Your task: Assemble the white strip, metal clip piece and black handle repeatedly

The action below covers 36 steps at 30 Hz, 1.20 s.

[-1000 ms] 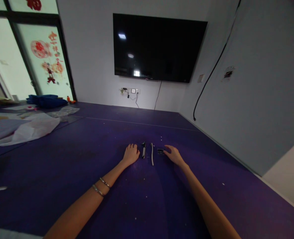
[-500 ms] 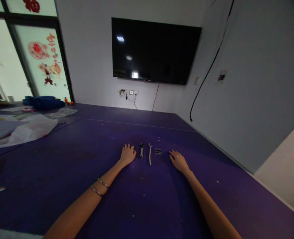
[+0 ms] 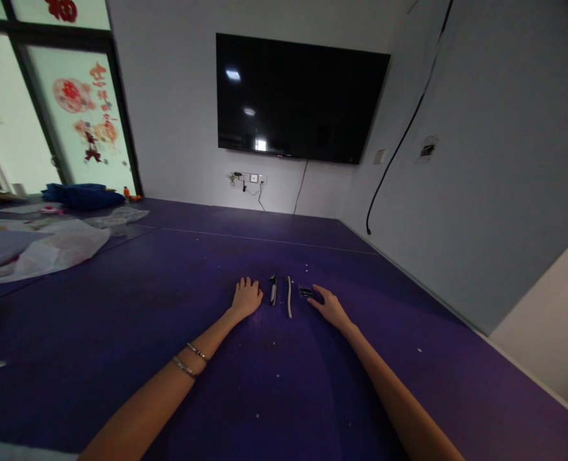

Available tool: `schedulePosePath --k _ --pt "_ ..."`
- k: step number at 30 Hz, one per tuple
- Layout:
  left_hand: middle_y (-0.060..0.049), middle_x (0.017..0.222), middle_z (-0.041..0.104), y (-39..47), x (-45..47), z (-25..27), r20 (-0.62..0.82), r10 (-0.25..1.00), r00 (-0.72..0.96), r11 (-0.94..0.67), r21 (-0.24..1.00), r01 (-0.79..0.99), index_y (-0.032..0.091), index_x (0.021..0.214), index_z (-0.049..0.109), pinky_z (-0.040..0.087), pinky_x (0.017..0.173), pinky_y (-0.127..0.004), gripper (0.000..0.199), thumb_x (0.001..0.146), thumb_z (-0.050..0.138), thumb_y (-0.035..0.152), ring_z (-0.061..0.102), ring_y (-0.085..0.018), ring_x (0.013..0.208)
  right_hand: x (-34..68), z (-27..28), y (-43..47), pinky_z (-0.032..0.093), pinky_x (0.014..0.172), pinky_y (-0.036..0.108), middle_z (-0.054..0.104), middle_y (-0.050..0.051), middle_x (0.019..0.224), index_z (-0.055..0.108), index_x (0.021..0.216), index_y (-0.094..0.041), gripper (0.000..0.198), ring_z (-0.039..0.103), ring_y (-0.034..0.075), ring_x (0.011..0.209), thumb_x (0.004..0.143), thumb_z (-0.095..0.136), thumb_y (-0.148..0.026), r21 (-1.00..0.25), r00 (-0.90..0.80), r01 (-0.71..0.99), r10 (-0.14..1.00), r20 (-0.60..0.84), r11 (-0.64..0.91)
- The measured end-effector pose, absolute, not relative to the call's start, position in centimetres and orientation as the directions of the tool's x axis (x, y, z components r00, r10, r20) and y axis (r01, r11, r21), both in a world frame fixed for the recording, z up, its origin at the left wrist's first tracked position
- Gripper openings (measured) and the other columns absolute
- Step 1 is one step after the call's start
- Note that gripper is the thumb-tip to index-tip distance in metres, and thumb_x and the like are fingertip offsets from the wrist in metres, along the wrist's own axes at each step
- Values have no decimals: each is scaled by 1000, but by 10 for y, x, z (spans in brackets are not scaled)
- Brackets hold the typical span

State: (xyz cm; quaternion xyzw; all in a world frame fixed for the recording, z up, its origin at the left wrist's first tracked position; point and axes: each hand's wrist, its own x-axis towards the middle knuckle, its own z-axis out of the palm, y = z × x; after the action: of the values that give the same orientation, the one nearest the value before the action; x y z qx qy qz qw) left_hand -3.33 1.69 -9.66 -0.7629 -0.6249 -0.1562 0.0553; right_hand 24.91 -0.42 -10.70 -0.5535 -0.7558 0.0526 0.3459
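Note:
My left hand point(image 3: 247, 298) lies flat on the purple table point(image 3: 207, 384), fingers spread, holding nothing. Just right of it is a slim black-and-silver tool point(image 3: 273, 290), too small to name surely. Beside that lies a thin, slightly curved whitish-grey strip point(image 3: 289, 298), lengthwise. Farther right, a small clear packet with dark contents point(image 3: 305, 291) rests flat on the table. My right hand point(image 3: 329, 305) is at the packet's right edge, thumb and forefinger apart on that side. Whether the fingertips touch it I cannot tell.
White plastic sheets point(image 3: 67, 250) and a folded blue cloth point(image 3: 82, 196) lie at the far left. Small white specks dot the table. A black cable point(image 3: 394, 160) hangs down the right wall. A television point(image 3: 303, 99) is mounted on the wall ahead.
My right hand has moved left to the packet, and its thumb and forefinger have spread apart. The left hand and the things on the table stay in place.

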Motion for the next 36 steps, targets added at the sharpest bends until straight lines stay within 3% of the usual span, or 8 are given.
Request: schedulePosePath --k 7,16,26,36 --pt "-22 130 43 16 -33 -95 306 934 182 -225 112 968 10 119 49 28 97 -49 43 87 30 30 34 -35 124 240 -106 1 34 98 40 55 8 123 51 122 -21 45 47 22 117 81 51 -37 -438 -131 842 906 402 316" --pt "-18 130 45 18 -33 -99 325 930 169 -207 85 975 13 118 50 30 96 -48 41 86 31 30 35 -33 123 241 -106 1 39 95 37 60 9 116 53 120 -19 45 53 21 109 78 54 -36 -477 -104 810 884 455 341" --pt "-19 129 45 17 -33 -97 318 931 177 -212 78 974 11 119 50 29 97 -47 42 86 31 30 35 -35 123 235 -95 -13 41 91 35 64 6 108 61 109 -20 33 56 22 104 80 52 -32 -403 -114 853 873 475 331" --pt "-18 130 45 15 -34 -95 296 938 180 -212 81 974 12 121 48 29 97 -47 43 87 30 31 34 -34 124 241 -95 -12 40 90 33 64 8 108 60 111 -18 35 55 21 104 84 43 -31 -368 -80 887 876 476 280"
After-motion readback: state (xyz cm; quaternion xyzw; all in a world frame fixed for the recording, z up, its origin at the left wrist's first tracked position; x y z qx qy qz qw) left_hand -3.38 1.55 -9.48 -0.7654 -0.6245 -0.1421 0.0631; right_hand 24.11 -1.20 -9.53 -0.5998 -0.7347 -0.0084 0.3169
